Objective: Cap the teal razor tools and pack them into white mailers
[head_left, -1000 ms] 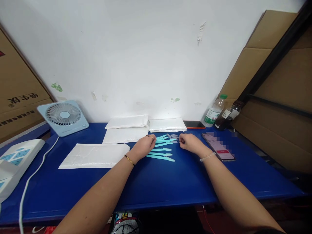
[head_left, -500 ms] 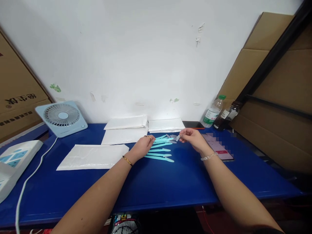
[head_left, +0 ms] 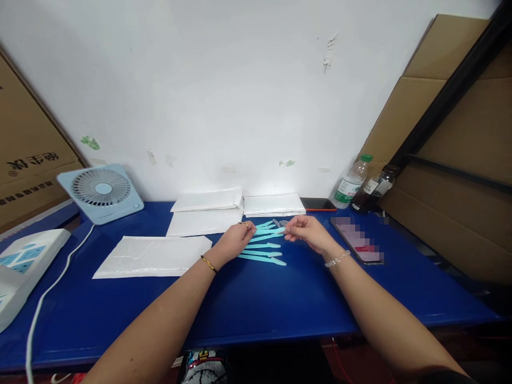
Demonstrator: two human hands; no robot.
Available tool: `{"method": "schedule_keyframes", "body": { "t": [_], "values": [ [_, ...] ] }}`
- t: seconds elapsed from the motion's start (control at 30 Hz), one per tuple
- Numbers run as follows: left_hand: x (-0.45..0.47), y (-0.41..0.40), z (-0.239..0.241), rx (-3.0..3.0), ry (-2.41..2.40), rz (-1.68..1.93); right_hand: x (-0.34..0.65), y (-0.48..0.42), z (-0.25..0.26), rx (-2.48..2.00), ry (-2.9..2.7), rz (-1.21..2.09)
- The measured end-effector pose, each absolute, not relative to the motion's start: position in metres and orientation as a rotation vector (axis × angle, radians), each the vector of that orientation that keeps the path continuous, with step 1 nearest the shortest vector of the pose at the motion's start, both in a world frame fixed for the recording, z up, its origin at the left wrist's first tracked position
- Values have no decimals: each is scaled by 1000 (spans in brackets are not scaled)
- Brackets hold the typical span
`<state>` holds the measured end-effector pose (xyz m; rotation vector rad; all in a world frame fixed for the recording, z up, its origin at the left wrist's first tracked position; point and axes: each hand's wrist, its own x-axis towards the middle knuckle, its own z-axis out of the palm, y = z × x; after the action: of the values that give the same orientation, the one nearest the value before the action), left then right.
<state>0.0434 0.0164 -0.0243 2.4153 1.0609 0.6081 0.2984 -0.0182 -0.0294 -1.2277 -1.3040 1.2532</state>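
My left hand (head_left: pixel 235 239) is closed on the handle end of a turquoise eyebrow razor (head_left: pixel 267 231), which points to the right. At its far end, the fingers of my right hand (head_left: pixel 310 233) pinch a small clear blade cap, mostly covered by the fingertips. The cap meets the razor's blade end; how far it covers the blade I cannot tell. Several more turquoise razors (head_left: pixel 262 254) lie fanned out on the blue table beneath and in front of my hands. Small greyish clear caps (head_left: pixel 282 222) lie just behind, partly hidden by my right hand.
White padded envelopes (head_left: pixel 156 256) lie left of my hands, with more stacks (head_left: pixel 274 205) along the wall. A phone (head_left: pixel 354 240) lies at the right, near a water bottle (head_left: pixel 351 184) and a dark bottle (head_left: pixel 372 192). A blue fan (head_left: pixel 102 192) stands at the left.
My right hand has moved left with the clear cap, from a short gap away to the blade end of the held razor. My left hand stays nearly in place.
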Motion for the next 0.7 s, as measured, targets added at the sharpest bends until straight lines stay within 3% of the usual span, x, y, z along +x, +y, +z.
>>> {"method": "schedule_keyframes", "body": {
  "t": [0.13, 0.37, 0.7],
  "values": [
    [43, 12, -20, 2451, 1113, 527, 306, -19, -26, -1347, -1550, 1218],
    [44, 13, -27, 2490, 1180, 448, 316, -11, -36, -1639, -1948, 402],
    [44, 27, -33, 2646, 1215, 365, 309, -10, -34, -1631, -2232, 198]
  ]
}}
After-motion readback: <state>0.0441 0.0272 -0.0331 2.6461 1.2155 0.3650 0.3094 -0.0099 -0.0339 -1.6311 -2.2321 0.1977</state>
